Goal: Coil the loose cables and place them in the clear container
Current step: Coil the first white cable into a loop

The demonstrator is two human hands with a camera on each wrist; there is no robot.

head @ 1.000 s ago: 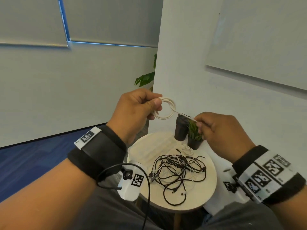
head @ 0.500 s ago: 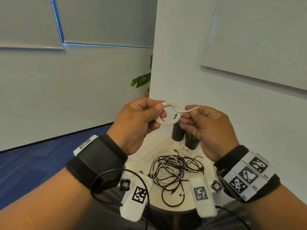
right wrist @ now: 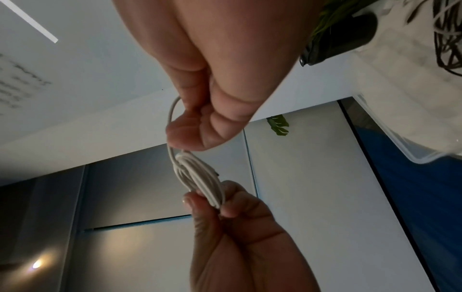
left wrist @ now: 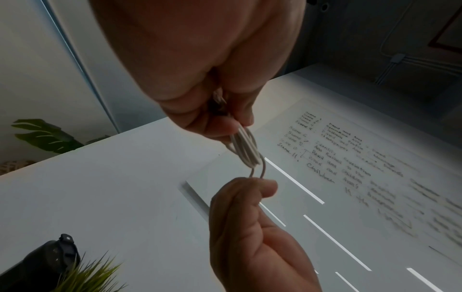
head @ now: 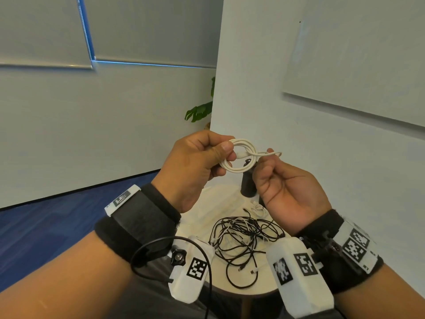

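A small round cream-coloured table (head: 264, 290) carries a tangled heap of loose black and white cables (head: 243, 238), a small coiled white cable (head: 258, 209) and a dark cylindrical pot (head: 247, 186) near its far edge.

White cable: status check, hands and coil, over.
Left hand pinches white coil. Right hand holds its loose tail, looping it round the coil. Tangled cables wait on table. Nothing in the way.
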